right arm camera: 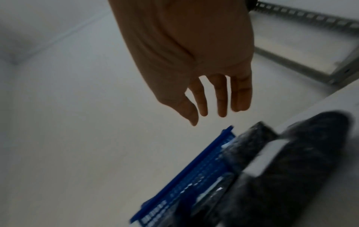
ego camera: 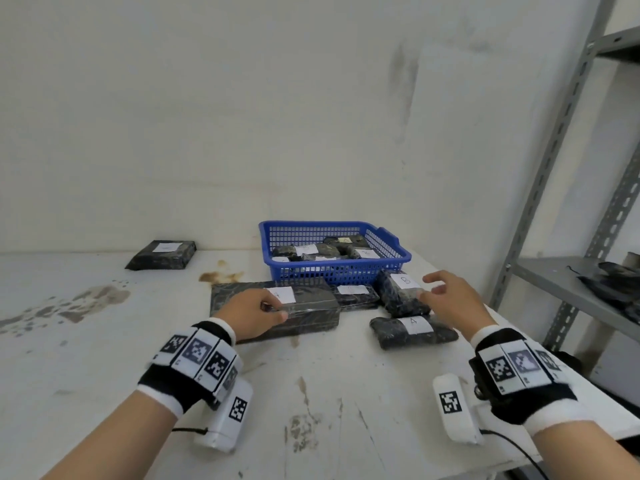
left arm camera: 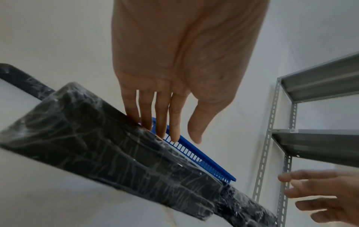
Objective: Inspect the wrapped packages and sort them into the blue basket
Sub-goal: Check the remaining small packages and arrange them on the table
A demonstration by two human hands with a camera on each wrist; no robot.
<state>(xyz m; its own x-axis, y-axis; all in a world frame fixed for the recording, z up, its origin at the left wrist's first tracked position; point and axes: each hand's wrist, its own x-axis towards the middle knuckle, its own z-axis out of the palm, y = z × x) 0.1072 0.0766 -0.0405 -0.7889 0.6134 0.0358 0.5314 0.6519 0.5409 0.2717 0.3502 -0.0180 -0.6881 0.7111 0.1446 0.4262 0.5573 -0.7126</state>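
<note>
Fingers (left arm camera: 147, 113) of our left hand (ego camera: 254, 315) lie straight, touching the long flat package (ego camera: 304, 308) just before the blue basket (ego camera: 388, 263), right hand (ego camera: 450, 299) relaxed, holding nothing; slick film, probably stiff and light, so we'd grip the long edges.

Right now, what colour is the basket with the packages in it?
The basket is bright blue, with a mesh of little holes. It shows best in the head view.

Each forearm wears a black-and-white wristband (ego camera: 194, 368) set with square coded markers; a white camera pod (ego camera: 225, 417) with one marker hangs below each wristband, trailing a black cable (ego camera: 512, 445).
</note>
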